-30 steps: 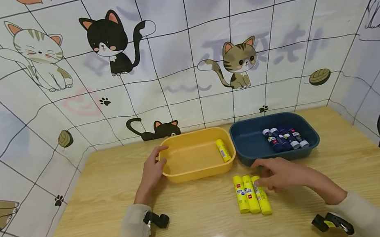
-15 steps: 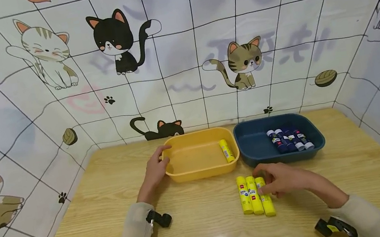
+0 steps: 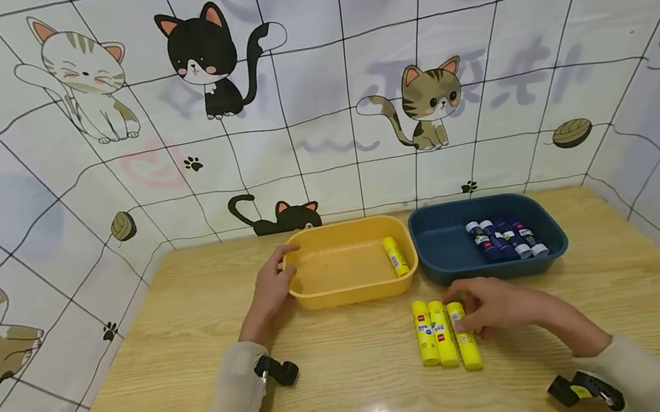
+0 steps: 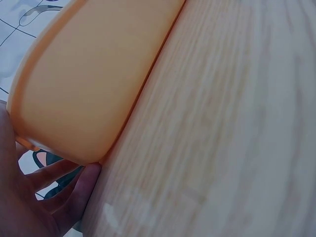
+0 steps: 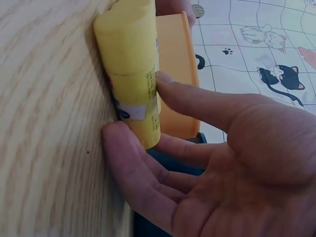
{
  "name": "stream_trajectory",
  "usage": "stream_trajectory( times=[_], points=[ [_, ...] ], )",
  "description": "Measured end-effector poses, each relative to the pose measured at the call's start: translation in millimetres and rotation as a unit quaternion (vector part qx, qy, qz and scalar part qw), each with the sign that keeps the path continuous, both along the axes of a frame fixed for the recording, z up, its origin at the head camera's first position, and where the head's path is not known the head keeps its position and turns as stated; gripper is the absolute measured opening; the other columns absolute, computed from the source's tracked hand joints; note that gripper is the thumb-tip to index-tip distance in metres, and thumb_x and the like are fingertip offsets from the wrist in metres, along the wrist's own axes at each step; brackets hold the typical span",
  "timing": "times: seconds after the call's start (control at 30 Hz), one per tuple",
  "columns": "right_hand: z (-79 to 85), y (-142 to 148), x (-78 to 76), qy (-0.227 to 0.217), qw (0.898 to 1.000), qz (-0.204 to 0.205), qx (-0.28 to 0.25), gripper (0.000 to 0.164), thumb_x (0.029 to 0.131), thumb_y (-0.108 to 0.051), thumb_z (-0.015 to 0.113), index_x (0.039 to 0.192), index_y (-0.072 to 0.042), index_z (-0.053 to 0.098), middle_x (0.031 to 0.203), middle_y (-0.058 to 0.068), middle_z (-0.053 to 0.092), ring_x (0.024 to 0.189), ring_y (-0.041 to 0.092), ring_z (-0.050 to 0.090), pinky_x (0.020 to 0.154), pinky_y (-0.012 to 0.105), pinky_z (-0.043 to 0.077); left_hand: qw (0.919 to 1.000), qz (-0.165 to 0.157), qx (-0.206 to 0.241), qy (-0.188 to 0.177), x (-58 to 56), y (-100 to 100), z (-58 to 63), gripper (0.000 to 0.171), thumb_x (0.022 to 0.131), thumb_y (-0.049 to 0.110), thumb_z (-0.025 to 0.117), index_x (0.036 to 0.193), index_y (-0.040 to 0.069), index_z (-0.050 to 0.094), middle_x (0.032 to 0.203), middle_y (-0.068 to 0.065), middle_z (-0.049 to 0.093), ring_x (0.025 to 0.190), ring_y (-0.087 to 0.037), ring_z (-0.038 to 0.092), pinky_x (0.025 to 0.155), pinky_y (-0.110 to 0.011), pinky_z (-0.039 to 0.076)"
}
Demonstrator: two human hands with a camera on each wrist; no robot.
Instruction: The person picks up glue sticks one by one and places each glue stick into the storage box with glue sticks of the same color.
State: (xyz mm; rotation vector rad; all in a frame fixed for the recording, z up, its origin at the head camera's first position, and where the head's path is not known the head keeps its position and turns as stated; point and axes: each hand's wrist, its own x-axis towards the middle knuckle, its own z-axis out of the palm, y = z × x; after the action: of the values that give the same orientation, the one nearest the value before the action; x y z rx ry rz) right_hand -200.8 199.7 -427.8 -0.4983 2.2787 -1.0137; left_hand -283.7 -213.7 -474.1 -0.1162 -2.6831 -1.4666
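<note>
My right hand (image 3: 495,306) pinches the rightmost of three yellow glue sticks (image 3: 469,349) lying on the table; its thumb and a fingertip press opposite sides near one end in the right wrist view. The other two glue sticks (image 3: 427,342) lie side by side just left, a narrow gap apart from it. At the left end of the yellow bin (image 3: 353,294), my left hand (image 3: 270,287) rests with extended fingers against the outer wall and fingertips at the rim. One more yellow glue stick (image 3: 396,257) leans inside that bin.
Right beside the yellow bin stands a dark blue bin (image 3: 439,239) with several navy glue sticks (image 3: 507,239) in it. Behind both bins rises a backdrop (image 3: 323,120) printed with cats. Wood-grain tabletop (image 3: 345,384) spreads in front.
My right hand has closed its pinch on the rightmost glue stick, which now stands slightly apart from the other two. My left hand stays on the yellow bin. The head view shifted a little.
</note>
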Motion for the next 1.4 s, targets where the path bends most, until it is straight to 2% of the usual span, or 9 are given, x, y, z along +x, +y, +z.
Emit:
stream_trajectory(
  times=[0.2, 0.43, 0.63, 0.8, 0.9, 1.03, 1.3, 1.4],
  points=[
    [2.1, 2.6, -1.7, -0.017, 1.000, -0.004, -0.003, 0.050, 0.093, -0.016, 0.073, 0.136, 0.001, 0.056, 0.088, 0.010, 0.066, 0.072, 0.025, 0.067, 0.069, 0.038, 0.059, 1.0000, 0.003, -0.002, 0.001, -0.8, -0.6, 2.0, 0.042, 0.102, 0.017, 0.048, 0.142, 0.025, 0.059, 0.153, -0.011, 0.052, 0.120, -0.034, 0.058, 0.092, -0.043, 0.053],
    [4.0, 3.9, -0.1, -0.032, 0.999, -0.017, 0.008, 0.051, 0.092, -0.014, 0.074, 0.136, 0.003, 0.054, 0.084, 0.012, 0.065, 0.068, 0.026, 0.070, 0.068, 0.040, 0.061, 1.0000, -0.002, -0.001, 0.004, -1.6, -1.4, -1.8, 0.042, 0.102, 0.015, 0.049, 0.142, 0.024, 0.059, 0.152, -0.014, 0.053, 0.118, -0.034, 0.061, 0.090, -0.042, 0.055],
    [5.7, 2.9, 0.5, -0.040, 0.999, -0.023, 0.016, 0.051, 0.092, -0.013, 0.073, 0.137, 0.002, 0.053, 0.085, 0.013, 0.064, 0.067, 0.026, 0.071, 0.065, 0.039, 0.061, 1.0000, 0.001, 0.004, 0.003, -2.5, -1.1, -1.9, 0.041, 0.102, 0.016, 0.050, 0.141, 0.025, 0.059, 0.152, -0.012, 0.053, 0.121, -0.035, 0.060, 0.093, -0.045, 0.055],
    [6.9, -0.6, 3.9, -0.039, 0.998, -0.036, 0.030, 0.048, 0.094, -0.011, 0.070, 0.137, 0.001, 0.053, 0.084, 0.013, 0.064, 0.064, 0.026, 0.070, 0.063, 0.038, 0.061, 1.0000, -0.001, 0.006, 0.003, -2.4, -1.4, -2.7, 0.042, 0.101, 0.015, 0.050, 0.141, 0.025, 0.060, 0.151, -0.013, 0.054, 0.114, -0.034, 0.062, 0.081, -0.036, 0.057],
    [6.8, -3.9, 6.1, -0.034, 0.997, -0.053, 0.047, 0.049, 0.094, -0.017, 0.073, 0.136, -0.001, 0.054, 0.085, 0.012, 0.064, 0.064, 0.024, 0.068, 0.063, 0.037, 0.060, 1.0000, -0.001, 0.008, 0.003, -1.9, -1.1, -2.8, 0.042, 0.101, 0.015, 0.050, 0.140, 0.025, 0.060, 0.149, -0.014, 0.055, 0.109, -0.033, 0.063, 0.076, -0.032, 0.056],
    [5.6, -7.9, 8.2, -0.020, 0.996, -0.062, 0.065, 0.054, 0.090, -0.024, 0.079, 0.133, -0.004, 0.055, 0.089, 0.010, 0.064, 0.063, 0.021, 0.066, 0.061, 0.036, 0.059, 1.0000, -0.001, 0.006, 0.005, -1.3, 0.2, -3.0, 0.041, 0.101, 0.015, 0.050, 0.140, 0.025, 0.060, 0.149, -0.014, 0.055, 0.113, -0.034, 0.063, 0.079, -0.034, 0.056],
    [-0.1, -11.0, 7.5, -0.005, 0.994, -0.082, 0.073, 0.051, 0.084, -0.019, 0.083, 0.124, -0.003, 0.056, 0.089, 0.011, 0.060, 0.063, 0.021, 0.064, 0.060, 0.035, 0.058, 0.9999, 0.000, 0.010, -0.001, -2.5, 1.0, -2.9, 0.042, 0.101, 0.016, 0.049, 0.141, 0.026, 0.060, 0.146, -0.016, 0.056, 0.105, -0.032, 0.063, 0.071, -0.031, 0.056],
    [-0.4, -11.5, 6.9, -0.008, 0.994, -0.083, 0.072, 0.049, 0.084, -0.019, 0.082, 0.123, -0.004, 0.055, 0.089, 0.011, 0.059, 0.065, 0.021, 0.064, 0.060, 0.034, 0.059, 1.0000, 0.003, -0.002, 0.007, -1.9, 0.3, -2.8, 0.042, 0.101, 0.016, 0.049, 0.141, 0.025, 0.060, 0.148, -0.015, 0.056, 0.109, -0.032, 0.060, 0.077, -0.031, 0.053]
  ],
)
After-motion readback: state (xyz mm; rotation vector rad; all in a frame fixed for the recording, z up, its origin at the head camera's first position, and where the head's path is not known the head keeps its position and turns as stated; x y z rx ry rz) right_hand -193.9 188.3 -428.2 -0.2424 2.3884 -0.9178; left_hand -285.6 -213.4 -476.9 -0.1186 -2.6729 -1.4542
